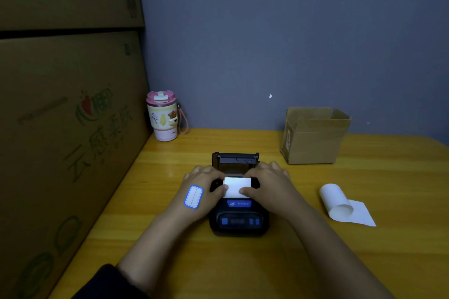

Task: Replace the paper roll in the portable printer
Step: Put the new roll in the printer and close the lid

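A black portable printer (239, 219) with blue buttons sits mid-table, its lid (237, 158) standing open at the back. A white strip of paper (237, 185) comes out of the open compartment and lies over the printer's top. My left hand (206, 183) pinches the strip's left edge and my right hand (266, 181) pinches its right edge. The roll inside the compartment is hidden by my hands. A blue-bordered label sticker is stuck on the back of my left hand. A loose curl of white paper (340, 201) lies on the table to the right.
An open cardboard box (313, 136) stands at the back right of the yellow wooden table (170, 201). A pink-lidded tumbler (162, 116) stands in the back left corner. Large cardboard cartons (68, 116) wall off the left side. A grey wall is behind.
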